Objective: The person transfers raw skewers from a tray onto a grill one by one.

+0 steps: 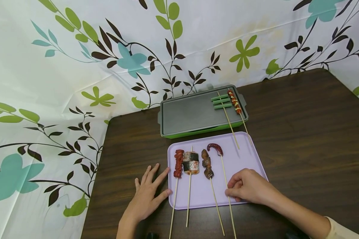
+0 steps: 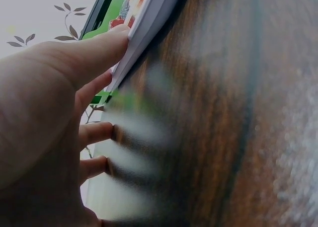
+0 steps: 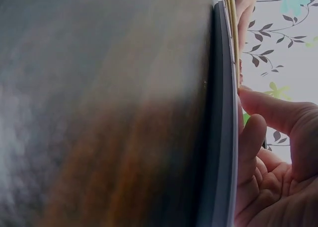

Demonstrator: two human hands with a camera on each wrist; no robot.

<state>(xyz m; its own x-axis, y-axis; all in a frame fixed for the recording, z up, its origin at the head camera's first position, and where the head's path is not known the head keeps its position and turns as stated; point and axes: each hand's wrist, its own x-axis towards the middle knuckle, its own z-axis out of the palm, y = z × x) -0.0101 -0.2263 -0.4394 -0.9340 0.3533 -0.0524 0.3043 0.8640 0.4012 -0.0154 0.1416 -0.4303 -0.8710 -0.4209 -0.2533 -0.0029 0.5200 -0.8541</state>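
Left hand (image 1: 146, 196) flat on worktop (image 1: 302, 132), fingers (image 1: 161, 176) spread, touching tray (image 1: 245, 156) edge at 9 o'clock. Right hand (image 1: 249, 186) on tray at 5 o'clock, fingers pinched on octopus skewer (image 1: 224, 176) stick.

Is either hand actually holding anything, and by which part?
The right hand pinches the octopus skewer by its bare stick. The left hand holds nothing, fingers touching the purple tray's edge.

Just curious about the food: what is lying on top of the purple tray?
On the purple tray lie four skewers: a red sausage, a fish piece, a brown piece and a curled tentacle. The right hand covers part of the tentacle skewer's stick.
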